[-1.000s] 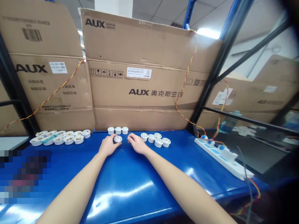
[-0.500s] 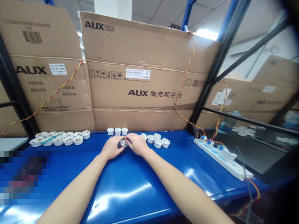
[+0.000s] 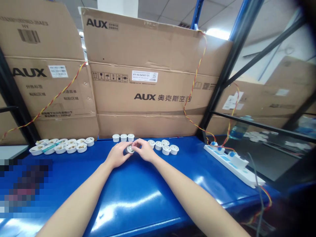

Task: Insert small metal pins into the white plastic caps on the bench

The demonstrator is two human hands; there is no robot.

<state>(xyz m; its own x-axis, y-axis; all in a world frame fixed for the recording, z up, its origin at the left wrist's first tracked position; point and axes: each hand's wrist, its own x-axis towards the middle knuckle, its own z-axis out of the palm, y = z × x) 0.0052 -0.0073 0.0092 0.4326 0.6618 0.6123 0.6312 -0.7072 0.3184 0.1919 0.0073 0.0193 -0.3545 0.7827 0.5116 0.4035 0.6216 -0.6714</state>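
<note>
Above the blue bench [image 3: 138, 197], the left hand [image 3: 116, 157] and right hand [image 3: 145, 152] meet fingertip to fingertip, both pinching one white cap [image 3: 130, 150] between them. It seems tipped on edge, round face toward the camera, equally near either hand.

**Open near side, crowded far edge**

The blue tabletop [image 3: 138, 197] between me and my left grip [image 3: 117, 156] and right grip [image 3: 145, 151] lies bare, giving room to draw back. Just beyond them, three white caps [image 3: 123, 137] stand before the cardboard boxes [image 3: 148, 108], which wall off the far edge. A cap cluster [image 3: 163, 147] sits just right, a cap row [image 3: 61, 146] well left, and a power strip [image 3: 233, 161] far right.
</note>
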